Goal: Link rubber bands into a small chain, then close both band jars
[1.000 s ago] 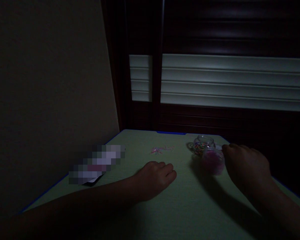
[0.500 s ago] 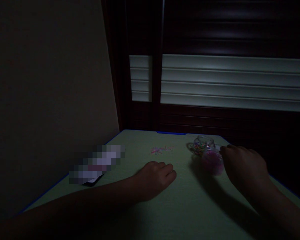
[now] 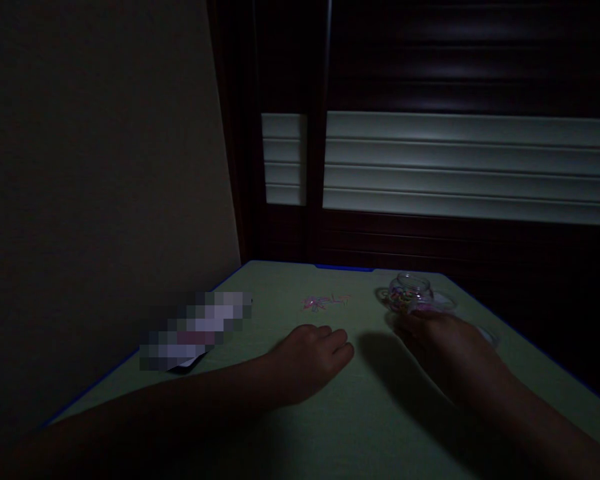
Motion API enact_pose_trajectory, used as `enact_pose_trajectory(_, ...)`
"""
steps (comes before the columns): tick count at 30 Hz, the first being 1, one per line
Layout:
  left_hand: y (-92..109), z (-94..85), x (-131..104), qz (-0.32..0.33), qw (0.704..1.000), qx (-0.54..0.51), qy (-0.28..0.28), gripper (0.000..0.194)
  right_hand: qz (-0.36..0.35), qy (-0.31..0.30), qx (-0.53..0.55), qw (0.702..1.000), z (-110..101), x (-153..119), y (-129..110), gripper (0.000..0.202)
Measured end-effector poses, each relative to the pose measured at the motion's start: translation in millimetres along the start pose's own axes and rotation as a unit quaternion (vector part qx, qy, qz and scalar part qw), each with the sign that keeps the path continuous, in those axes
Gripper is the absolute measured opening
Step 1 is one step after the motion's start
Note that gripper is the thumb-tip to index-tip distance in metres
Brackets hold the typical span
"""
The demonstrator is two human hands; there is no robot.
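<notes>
A clear round jar (image 3: 411,291) with small multicoloured pieces in it stands at the table's back right. Just in front of it, a pink-filled clear container (image 3: 430,307) is mostly hidden behind my right hand (image 3: 437,340). That hand's fingers are bent and dim, and what lies under them cannot be made out. My left hand (image 3: 313,357) rests on the table with its fingers curled in, its fingertips partly hidden. Beyond it lie small pink and pale thin pieces (image 3: 324,303) in a loose cluster.
The pale green table (image 3: 280,287) has a blue edge. A blurred-out flat object (image 3: 200,330) lies at the left, near the wall. Clear round lids (image 3: 487,335) show beyond my right wrist. Dark panelling with pale slats (image 3: 460,170) stands behind the table.
My right hand has moved left and down, over the front of the pink container, which was tilted and more visible before. The clear lids at the right now show. My left hand has stayed put.
</notes>
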State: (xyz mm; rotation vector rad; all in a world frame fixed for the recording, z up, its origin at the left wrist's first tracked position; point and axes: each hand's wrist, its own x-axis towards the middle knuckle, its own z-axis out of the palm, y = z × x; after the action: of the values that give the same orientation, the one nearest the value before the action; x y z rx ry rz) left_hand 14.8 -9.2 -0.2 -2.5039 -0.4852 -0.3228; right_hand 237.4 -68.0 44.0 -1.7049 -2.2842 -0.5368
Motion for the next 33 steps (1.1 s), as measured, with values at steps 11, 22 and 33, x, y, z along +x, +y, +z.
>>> enact_pose_trajectory(11,-2,-2.3,1,-0.048,0.997,-0.050,-0.036,0.014,-0.045,-0.055,0.084,0.994,15,1,-6,0.020)
enact_pose_trajectory(22,-39,17.4,-8,-0.244,0.965,-0.088,-0.030,0.019,-0.036,-0.086,0.092,0.991,10,1,-6,0.020)
enact_pose_trajectory(33,-50,31.1,-11,-0.340,0.936,-0.091,-0.023,0.019,-0.033,-0.077,0.109,0.990,13,-1,-6,0.020)
